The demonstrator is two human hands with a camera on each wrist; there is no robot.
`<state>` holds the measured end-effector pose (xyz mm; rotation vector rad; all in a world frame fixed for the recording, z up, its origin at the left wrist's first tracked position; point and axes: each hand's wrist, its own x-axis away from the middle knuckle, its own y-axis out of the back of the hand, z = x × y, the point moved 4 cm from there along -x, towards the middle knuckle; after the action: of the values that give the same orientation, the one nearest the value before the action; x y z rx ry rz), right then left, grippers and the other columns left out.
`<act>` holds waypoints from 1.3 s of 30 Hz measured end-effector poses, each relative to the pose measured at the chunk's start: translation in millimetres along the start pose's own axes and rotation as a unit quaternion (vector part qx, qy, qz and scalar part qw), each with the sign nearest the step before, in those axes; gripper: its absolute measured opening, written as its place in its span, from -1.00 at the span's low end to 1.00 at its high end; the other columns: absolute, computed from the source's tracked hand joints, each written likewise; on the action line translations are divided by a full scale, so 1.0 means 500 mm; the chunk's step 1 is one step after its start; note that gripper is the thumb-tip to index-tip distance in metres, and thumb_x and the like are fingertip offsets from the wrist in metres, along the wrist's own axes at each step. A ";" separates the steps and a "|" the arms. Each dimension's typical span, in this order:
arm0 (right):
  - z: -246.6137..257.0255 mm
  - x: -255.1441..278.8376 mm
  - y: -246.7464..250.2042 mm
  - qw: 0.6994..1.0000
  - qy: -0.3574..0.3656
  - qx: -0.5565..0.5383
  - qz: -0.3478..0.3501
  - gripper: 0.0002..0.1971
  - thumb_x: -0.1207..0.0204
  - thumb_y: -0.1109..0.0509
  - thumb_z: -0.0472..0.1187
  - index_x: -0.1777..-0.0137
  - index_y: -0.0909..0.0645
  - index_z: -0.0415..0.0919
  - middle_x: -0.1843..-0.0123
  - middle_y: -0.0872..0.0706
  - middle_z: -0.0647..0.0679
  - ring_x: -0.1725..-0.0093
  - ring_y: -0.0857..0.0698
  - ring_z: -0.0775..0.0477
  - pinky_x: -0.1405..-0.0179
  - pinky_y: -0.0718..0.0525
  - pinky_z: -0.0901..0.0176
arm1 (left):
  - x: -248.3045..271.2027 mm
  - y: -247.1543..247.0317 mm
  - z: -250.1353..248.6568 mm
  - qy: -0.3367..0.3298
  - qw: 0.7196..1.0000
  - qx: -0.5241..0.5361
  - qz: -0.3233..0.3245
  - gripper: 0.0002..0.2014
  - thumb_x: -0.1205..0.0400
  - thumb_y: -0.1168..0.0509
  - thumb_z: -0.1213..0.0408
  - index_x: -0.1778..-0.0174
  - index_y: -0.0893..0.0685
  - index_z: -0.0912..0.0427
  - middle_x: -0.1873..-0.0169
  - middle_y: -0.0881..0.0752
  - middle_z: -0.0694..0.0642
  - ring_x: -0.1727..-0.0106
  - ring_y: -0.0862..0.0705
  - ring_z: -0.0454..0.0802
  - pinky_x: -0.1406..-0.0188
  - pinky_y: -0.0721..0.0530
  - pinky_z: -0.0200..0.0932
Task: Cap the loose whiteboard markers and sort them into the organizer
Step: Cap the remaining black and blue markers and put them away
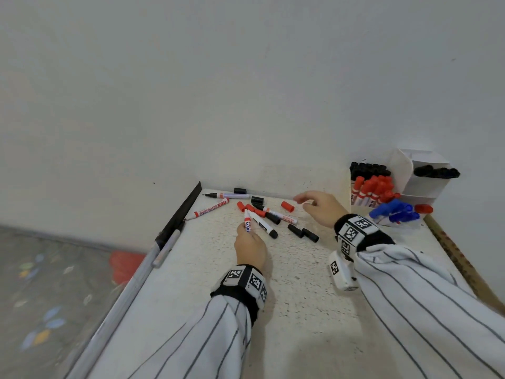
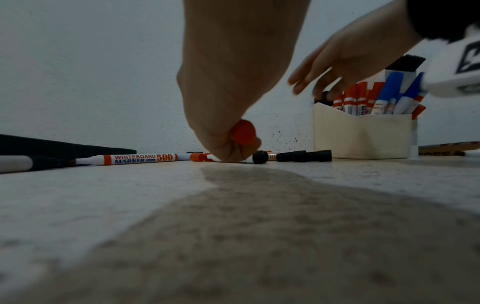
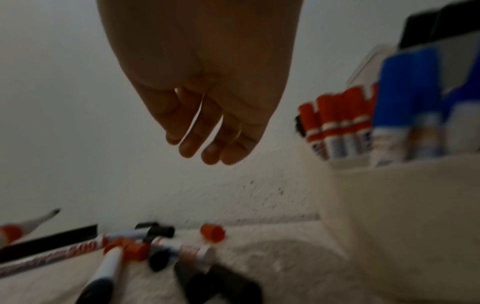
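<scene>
My left hand [image 1: 246,227] pinches a red whiteboard marker [image 1: 247,220] at the near edge of the loose pile; in the left wrist view its red end [image 2: 243,131] sticks out of my curled fingers [image 2: 228,148]. My right hand [image 1: 303,201] hovers open and holds nothing, with straight fingers [image 3: 207,133] above a loose red cap [image 1: 287,206]. In the pile lie a black-capped marker [image 1: 263,224], an uncapped red marker [image 1: 210,210], a thin uncapped black marker [image 1: 226,195] and several red and black caps. The white organizer [image 1: 426,187] at the back right holds black, red and blue markers.
The table [image 1: 300,296] stands against a white wall. A black strip [image 1: 180,214] and a grey rail [image 1: 164,251] run along its left edge, with floor beyond. A wooden ruler [image 1: 459,258] lies along the right edge. Two black caps [image 1: 303,232] lie right of the pile.
</scene>
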<state>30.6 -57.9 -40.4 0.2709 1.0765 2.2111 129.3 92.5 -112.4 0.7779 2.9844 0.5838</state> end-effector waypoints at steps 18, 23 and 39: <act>0.034 -0.107 -0.198 0.954 -0.036 0.254 0.156 -0.61 -0.65 -0.03 -0.09 -0.41 -0.43 0.25 -0.37 -0.59 0.08 -0.37 -0.45 -0.14 -0.20 -0.32 0.06 | -0.014 -0.009 0.023 -0.011 1.000 0.004 -0.009 -0.65 -0.72 -0.03 0.34 -0.44 -0.38 0.26 -0.21 -0.60 0.23 -0.21 -0.59 0.12 -0.23 -0.57 -0.01; 0.029 -0.101 -0.150 0.989 -0.054 0.139 0.025 -0.79 -0.54 -0.27 -0.03 -0.14 -0.61 0.11 -0.11 -0.71 0.04 -0.20 -0.60 -0.09 -0.28 -0.42 -0.03 | -0.013 -0.010 0.020 -0.024 0.999 0.019 0.009 -0.66 -0.69 -0.14 0.28 -0.38 -0.45 0.25 -0.11 -0.65 0.17 -0.09 -0.64 0.09 -0.11 -0.61 -0.07; -0.010 0.031 -0.028 0.999 0.015 -0.028 -0.022 -0.82 -0.49 -0.35 -0.45 -0.01 -0.66 -0.21 -0.04 -0.71 -0.13 -0.11 -0.67 -0.14 -0.20 -0.57 0.13 | 0.013 -0.023 -0.001 -0.129 0.981 -0.090 0.111 -0.71 -0.68 -0.19 0.18 -0.31 -0.62 -0.05 -0.15 -0.70 0.00 -0.11 -0.63 -0.01 -0.25 -0.56 0.01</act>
<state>23.4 -44.9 -55.8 0.1884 1.0244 2.2092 118.1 85.9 -115.3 1.0857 2.5874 0.6891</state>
